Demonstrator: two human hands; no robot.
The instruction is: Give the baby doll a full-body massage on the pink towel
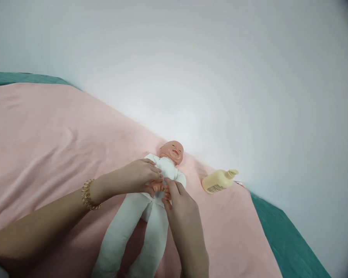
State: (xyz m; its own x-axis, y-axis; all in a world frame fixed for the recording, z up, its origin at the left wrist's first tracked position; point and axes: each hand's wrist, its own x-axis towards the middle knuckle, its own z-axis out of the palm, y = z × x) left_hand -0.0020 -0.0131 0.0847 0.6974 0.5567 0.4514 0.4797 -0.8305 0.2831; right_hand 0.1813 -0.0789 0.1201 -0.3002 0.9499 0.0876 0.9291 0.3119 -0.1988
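Note:
A baby doll (168, 165) with a hard pinkish head and a white cloth body lies on its back, its legs stretched toward me. My left hand (139, 173) reaches over its belly from the left, fingers curled round one of the doll's small hands. From below on the right, my right hand (181, 199) closes its thumb and fingers on the doll's other hand. Both doll hands are close together over the middle of the body, partly covered by my fingers. A coiled golden band circles my left wrist.
A pale yellow pump bottle (217, 182) lies on its side to the right of the doll. Under everything spreads a wrinkled pink blanket (46, 143), with a green cover (284, 227) showing past its edges. A white wall (191, 69) rises behind.

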